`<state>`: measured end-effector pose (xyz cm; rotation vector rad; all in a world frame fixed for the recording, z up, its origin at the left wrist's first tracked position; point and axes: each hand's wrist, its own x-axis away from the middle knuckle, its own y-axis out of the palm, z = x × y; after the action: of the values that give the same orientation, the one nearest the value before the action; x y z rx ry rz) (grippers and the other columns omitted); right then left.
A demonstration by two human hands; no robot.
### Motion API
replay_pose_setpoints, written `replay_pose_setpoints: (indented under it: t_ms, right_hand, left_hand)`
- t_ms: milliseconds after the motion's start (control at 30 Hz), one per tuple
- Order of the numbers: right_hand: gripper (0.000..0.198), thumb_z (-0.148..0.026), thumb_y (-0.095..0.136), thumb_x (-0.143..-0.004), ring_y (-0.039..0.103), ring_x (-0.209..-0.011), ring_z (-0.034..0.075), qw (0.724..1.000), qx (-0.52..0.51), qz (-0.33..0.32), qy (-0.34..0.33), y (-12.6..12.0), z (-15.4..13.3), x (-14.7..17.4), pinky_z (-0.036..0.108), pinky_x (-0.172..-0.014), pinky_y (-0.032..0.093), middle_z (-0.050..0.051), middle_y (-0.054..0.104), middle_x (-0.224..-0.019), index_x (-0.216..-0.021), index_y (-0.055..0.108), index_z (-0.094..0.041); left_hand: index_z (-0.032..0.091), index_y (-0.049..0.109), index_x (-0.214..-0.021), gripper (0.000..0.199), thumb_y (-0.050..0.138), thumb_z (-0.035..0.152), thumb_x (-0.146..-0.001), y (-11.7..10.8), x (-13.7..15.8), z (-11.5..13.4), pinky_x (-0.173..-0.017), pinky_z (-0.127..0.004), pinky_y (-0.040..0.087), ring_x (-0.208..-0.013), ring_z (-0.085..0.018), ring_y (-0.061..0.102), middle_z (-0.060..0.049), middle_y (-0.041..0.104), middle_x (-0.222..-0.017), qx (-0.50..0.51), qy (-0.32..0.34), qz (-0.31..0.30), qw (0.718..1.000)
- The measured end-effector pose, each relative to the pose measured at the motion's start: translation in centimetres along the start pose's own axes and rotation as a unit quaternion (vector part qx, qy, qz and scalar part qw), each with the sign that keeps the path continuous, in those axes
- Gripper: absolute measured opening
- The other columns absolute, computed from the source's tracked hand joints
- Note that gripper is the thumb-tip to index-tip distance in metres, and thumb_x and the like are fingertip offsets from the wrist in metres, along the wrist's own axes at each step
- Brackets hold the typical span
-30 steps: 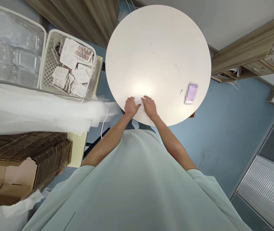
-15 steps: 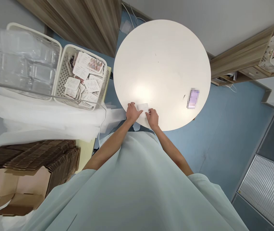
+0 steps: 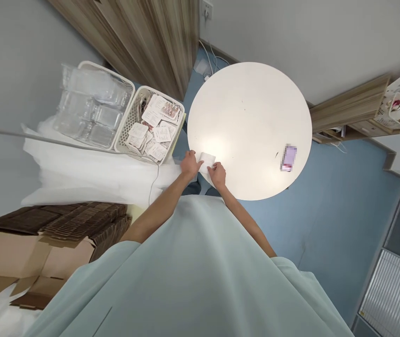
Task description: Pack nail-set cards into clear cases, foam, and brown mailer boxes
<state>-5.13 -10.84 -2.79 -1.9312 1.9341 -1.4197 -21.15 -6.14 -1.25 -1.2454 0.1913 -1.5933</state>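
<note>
A small white rectangular packet [image 3: 207,161] lies at the near left edge of the round white table [image 3: 256,112]; whether it is paper or foam wrap I cannot tell. My left hand [image 3: 189,164] grips its left side, with the thumb on the near corner and the fingers curled. At the right side, my right hand [image 3: 218,174] pinches the near edge between thumb and bent fingers. Both hands rest close to the tabletop.
To the left stand a basket of printed cards [image 3: 180,105] and a basket of clear plastic boxes [image 3: 90,65]. White foam sheeting [image 3: 98,180] lies before them, with stacked brown cartons [image 3: 80,224] nearer me. A blurred purple object [image 3: 289,157] sits on the table's right.
My view has shifted, so the baskets and the table appear farther right and lower. Both hands stay on the white packet, which now looks slightly tilted; the right fingers have drawn in along its edge.
</note>
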Motion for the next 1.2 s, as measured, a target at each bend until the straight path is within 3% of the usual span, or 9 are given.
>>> replay_pose_setpoints:
  t_ms: [167, 300, 400, 567, 767, 967, 1200]
  right_hand:
    - [0.024, -0.045, 0.071, -0.097, 0.072, -0.091, 0.025, 0.999, -0.033, 0.003, -0.021, -3.9, 0.8, 1.5, 0.036, -0.085, 0.055, 0.004, 0.075, -0.093, -0.106, 0.063, -0.025]
    - [0.026, -0.049, 0.069, -0.095, 0.074, -0.091, 0.025, 0.996, -0.079, -0.005, -0.051, -7.4, 1.4, 3.1, 0.036, -0.087, 0.058, 0.004, 0.076, -0.092, -0.105, 0.063, -0.026]
    - [0.03, -0.053, 0.066, -0.095, 0.076, -0.091, 0.024, 0.991, -0.101, -0.028, -0.08, -9.9, 1.7, 4.0, 0.037, -0.09, 0.061, 0.003, 0.076, -0.091, -0.107, 0.064, -0.026]
    - [0.037, -0.059, 0.065, -0.096, 0.08, -0.097, 0.026, 0.976, -0.129, -0.092, -0.151, -12.8, 1.4, 4.4, 0.04, -0.093, 0.063, 0.005, 0.078, -0.097, -0.112, 0.067, -0.026]
    - [0.034, -0.055, 0.066, -0.096, 0.081, -0.095, 0.026, 0.959, -0.129, -0.151, -0.205, -13.4, -0.9, 4.0, 0.042, -0.094, 0.064, 0.007, 0.08, -0.105, -0.111, 0.069, -0.025]
    - [0.035, -0.055, 0.066, -0.1, 0.082, -0.099, 0.025, 0.94, -0.159, -0.183, -0.24, -13.2, -3.4, 5.9, 0.042, -0.096, 0.065, 0.007, 0.08, -0.109, -0.117, 0.071, -0.025]
    - [0.039, -0.057, 0.068, -0.098, 0.083, -0.095, 0.025, 0.935, -0.164, -0.182, -0.256, -11.8, -4.0, 9.1, 0.044, -0.097, 0.066, 0.008, 0.081, -0.111, -0.117, 0.072, -0.023]
  left_hand:
    - [0.02, 0.06, -0.139, 0.041, 0.069, 0.038, -0.104, -1.0, 2.4, -0.6, -0.105, -0.045, 0.057, -0.127, -0.035, 0.072, -0.019, 0.068, -0.143, 0.062, -0.012, 0.06, 0.996]
    - [0.019, 0.065, -0.131, 0.03, 0.06, 0.026, -0.102, -1.7, 5.4, -0.5, -0.106, -0.044, 0.057, -0.107, -0.028, 0.077, -0.016, 0.073, -0.137, 0.129, -0.018, 0.123, 0.984]
    - [0.019, 0.068, -0.126, 0.029, 0.058, 0.026, -0.099, -2.0, 8.6, 0.1, -0.104, -0.044, 0.059, -0.098, -0.026, 0.077, -0.014, 0.076, -0.131, 0.183, -0.028, 0.171, 0.968]
    - [0.022, 0.068, -0.127, 0.033, 0.055, 0.027, -0.096, -1.8, 15.1, 1.1, -0.096, -0.041, 0.063, -0.1, -0.025, 0.076, -0.011, 0.079, -0.126, 0.265, -0.052, 0.231, 0.935]
    - [0.025, 0.068, -0.125, 0.033, 0.056, 0.027, -0.094, -1.5, 20.5, 1.4, -0.098, -0.04, 0.064, -0.099, -0.023, 0.077, -0.008, 0.081, -0.119, 0.303, -0.087, 0.267, 0.911]
    - [0.023, 0.07, -0.126, 0.037, 0.057, 0.028, -0.092, -2.6, 22.2, 0.8, -0.097, -0.04, 0.064, -0.101, -0.024, 0.078, -0.009, 0.08, -0.119, 0.35, -0.087, 0.302, 0.882]
    - [0.022, 0.071, -0.123, 0.035, 0.059, 0.033, -0.092, -4.6, 24.0, -1.3, -0.088, -0.037, 0.063, -0.097, -0.023, 0.076, -0.008, 0.079, -0.111, 0.404, -0.052, 0.35, 0.844]
